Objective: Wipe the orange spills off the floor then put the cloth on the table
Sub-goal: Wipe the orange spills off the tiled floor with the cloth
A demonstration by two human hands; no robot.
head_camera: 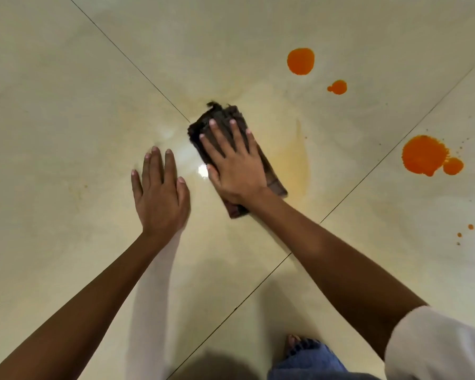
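Note:
A folded dark brown cloth (222,116) lies on the cream tiled floor (66,105) where the tile joints cross. My right hand (235,163) presses flat on it with fingers spread. My left hand (161,193) rests flat on the bare floor just left of the cloth. A pale orange smear (295,163) fans out to the right of the cloth. Further off are a round orange spill (300,61), a smaller one (337,87) below it, and a large blotch (425,154) at the right with small drops around it.
Dark tile joints (137,67) run diagonally across the floor. A bright light reflection (202,169) sits between my hands. My knee in blue jeans (310,360) and a bare foot (294,342) are at the bottom edge. No table is in view.

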